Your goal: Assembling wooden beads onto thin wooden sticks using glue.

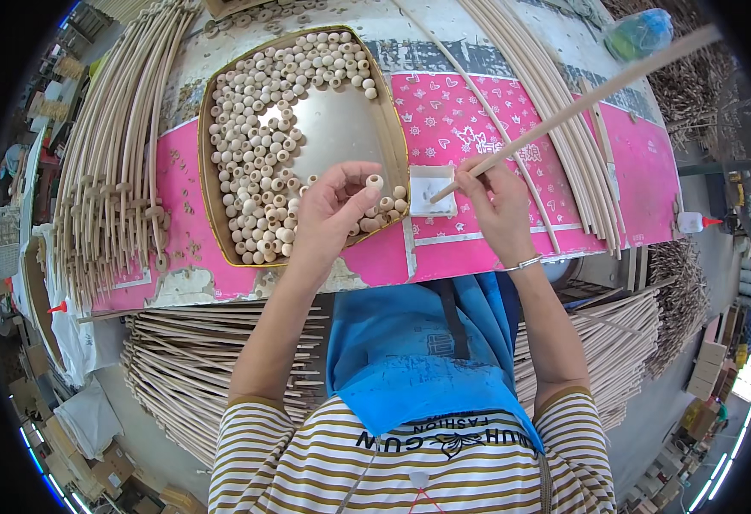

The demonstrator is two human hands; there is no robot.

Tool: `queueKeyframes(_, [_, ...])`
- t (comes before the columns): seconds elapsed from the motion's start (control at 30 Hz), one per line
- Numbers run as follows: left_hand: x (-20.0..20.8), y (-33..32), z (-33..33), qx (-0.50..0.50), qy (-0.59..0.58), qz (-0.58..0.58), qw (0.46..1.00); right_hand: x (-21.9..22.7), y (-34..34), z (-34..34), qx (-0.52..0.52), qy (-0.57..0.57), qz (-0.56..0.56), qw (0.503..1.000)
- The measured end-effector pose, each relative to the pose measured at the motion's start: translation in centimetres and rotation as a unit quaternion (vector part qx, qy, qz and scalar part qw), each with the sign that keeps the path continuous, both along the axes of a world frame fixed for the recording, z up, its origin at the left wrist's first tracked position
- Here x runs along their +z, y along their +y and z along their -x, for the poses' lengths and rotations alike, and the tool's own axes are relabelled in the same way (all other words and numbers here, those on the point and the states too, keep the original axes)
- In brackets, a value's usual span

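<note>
Between the thumb and fingers of my left hand (334,206) is a wooden bead (375,182) with a hole in it. My right hand (497,206) grips a long wooden rod (581,94) near its lower end, and the rod slants up to the far right. That lower end is over a small white box (421,178), which has something whitish inside. Under and beyond my left hand lies a yellow-rimmed tray (390,111) holding many round wooden beads (251,111). The bead and the rod are apart.
Bare rods (555,111) lie on the right of the pink-covered table (435,257). Rods with wooden pieces on them (123,154) are piled at the left. A white glue bottle (691,223) with a red tip is at the right edge. More rods (213,368) are stacked below the table.
</note>
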State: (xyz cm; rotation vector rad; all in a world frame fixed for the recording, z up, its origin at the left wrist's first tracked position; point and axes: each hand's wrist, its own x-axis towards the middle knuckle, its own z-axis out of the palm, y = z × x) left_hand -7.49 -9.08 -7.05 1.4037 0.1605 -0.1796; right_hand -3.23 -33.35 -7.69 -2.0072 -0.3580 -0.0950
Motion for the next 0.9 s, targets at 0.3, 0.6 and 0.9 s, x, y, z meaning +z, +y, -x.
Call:
queueKeyframes(0.3, [-0.5,-2.2,-0.7,-0.052,-0.068,-0.068,0.994,1.8,-3.0,-0.8,-0.055,0.077,-0.204,0.974])
queueKeyframes(0.6, [0.4,-4.9,-1.5,-0.047,-0.056,-0.034,0.997,5.2,-2.5,0.0,-0.052,0.03,-0.259,0.964])
queueKeyframes(0.9, [0.9,-5.6,-0.9,-0.064,-0.024,0.049,0.996,4.0,-1.8,0.7,-0.017,0.018,-0.28,0.96])
